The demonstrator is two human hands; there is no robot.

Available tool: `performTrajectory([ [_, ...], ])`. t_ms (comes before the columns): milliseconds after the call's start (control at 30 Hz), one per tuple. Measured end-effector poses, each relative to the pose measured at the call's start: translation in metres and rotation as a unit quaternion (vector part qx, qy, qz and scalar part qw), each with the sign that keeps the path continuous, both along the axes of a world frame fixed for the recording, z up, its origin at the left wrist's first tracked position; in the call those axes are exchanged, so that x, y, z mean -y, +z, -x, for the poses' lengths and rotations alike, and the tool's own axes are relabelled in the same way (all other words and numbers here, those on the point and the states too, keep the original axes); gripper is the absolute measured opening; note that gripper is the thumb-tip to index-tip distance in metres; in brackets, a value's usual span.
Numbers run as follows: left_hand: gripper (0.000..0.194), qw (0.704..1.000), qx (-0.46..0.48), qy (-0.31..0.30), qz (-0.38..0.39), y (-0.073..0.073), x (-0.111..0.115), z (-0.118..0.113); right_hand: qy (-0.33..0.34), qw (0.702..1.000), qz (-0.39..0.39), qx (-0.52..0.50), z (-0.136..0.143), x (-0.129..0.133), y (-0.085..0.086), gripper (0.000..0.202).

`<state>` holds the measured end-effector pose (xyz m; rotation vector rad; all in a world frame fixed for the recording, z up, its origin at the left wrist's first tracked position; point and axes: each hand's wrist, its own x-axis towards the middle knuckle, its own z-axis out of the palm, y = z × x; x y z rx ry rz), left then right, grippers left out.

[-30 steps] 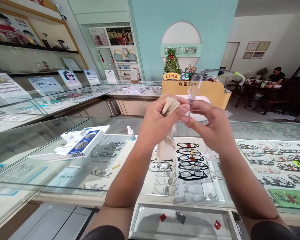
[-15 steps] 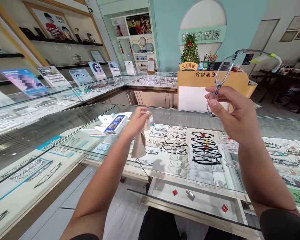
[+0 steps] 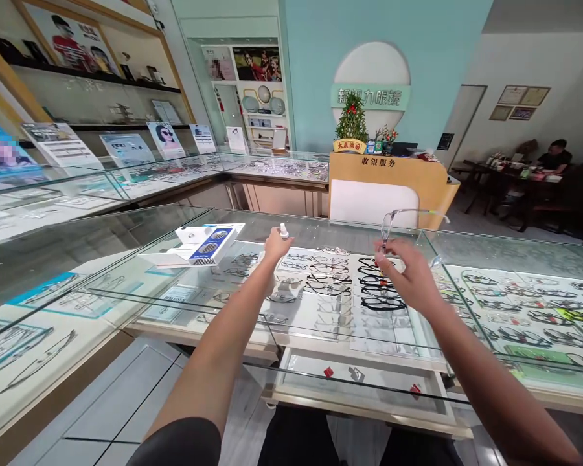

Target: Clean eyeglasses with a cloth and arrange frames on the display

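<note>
My left hand [image 3: 276, 244] reaches over the glass counter, its fingers closed round a small white-capped bottle [image 3: 284, 231]. The beige cloth seen earlier is hidden or out of sight. Held up by my right hand [image 3: 402, 260] is a pair of clear-framed glasses [image 3: 387, 228], pinched between thumb and fingers, one temple pointing right. Under the glass between my hands lie rows of glasses, among them a column of black frames [image 3: 383, 303]. A white and blue box [image 3: 212, 247] stands on the counter left of my left hand.
An open drawer [image 3: 369, 404] with small red and grey pieces juts out near my legs. Glass display cases [image 3: 43, 288] run along the left. Behind stands a yellow cash desk [image 3: 393, 169] with a plant. A person [image 3: 555, 157] sits at a far table at right.
My left hand has gone from holding the beige cloth to grasping the bottle. My right hand has lowered the glasses and moved farther forward. The view has turned right.
</note>
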<state>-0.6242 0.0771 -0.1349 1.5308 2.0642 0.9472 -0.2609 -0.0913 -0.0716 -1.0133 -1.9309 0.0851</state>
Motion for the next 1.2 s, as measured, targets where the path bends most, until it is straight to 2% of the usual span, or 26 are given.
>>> performTrajectory([
  [100,0.035,0.995,0.079,0.022,-0.050,0.001,0.003,-0.011,-0.018,1.000,-0.003,-0.012,-0.007,-0.003,-0.024,0.024],
  [200,0.023,0.979,0.165,-0.009,-0.123,0.009,0.012,-0.038,-0.031,0.998,-0.015,-0.052,-0.013,-0.015,-0.044,0.030],
  [300,0.023,0.942,0.269,-0.101,-0.173,0.017,0.029,-0.083,-0.043,0.994,-0.029,-0.099,-0.016,-0.029,-0.061,0.030],
  [400,0.034,0.887,0.370,-0.215,-0.173,0.017,0.053,-0.131,-0.045,0.990,-0.040,-0.127,-0.018,-0.035,-0.072,0.028],
  [467,0.040,0.849,0.421,-0.276,-0.158,0.014,0.069,-0.154,-0.045,0.989,-0.045,-0.133,-0.020,-0.035,-0.076,0.027],
  [533,0.043,0.816,0.463,-0.320,-0.136,0.008,0.083,-0.167,-0.044,0.989,-0.043,-0.134,-0.021,-0.033,-0.078,0.028],
  [667,0.046,0.762,0.513,-0.389,-0.071,-0.003,0.095,-0.170,-0.029,0.991,-0.014,-0.130,-0.021,-0.031,-0.083,0.033],
  [800,0.073,0.733,0.523,-0.436,0.010,-0.011,0.094,-0.164,-0.019,0.992,0.020,-0.124,-0.017,-0.032,-0.088,0.037],
  [933,0.084,0.717,0.528,-0.451,0.056,-0.015,0.092,-0.166,-0.008,0.992,0.022,-0.125,-0.014,-0.030,-0.088,0.039],
  [1067,0.085,0.705,0.533,-0.466,0.048,-0.015,0.096,-0.170,0.016,0.994,0.014,-0.110,-0.010,-0.024,-0.086,0.041],
  [1200,0.085,0.725,0.516,-0.455,0.023,-0.012,0.099,-0.171,0.025,0.996,0.014,-0.085,-0.006,-0.018,-0.083,0.041],
])
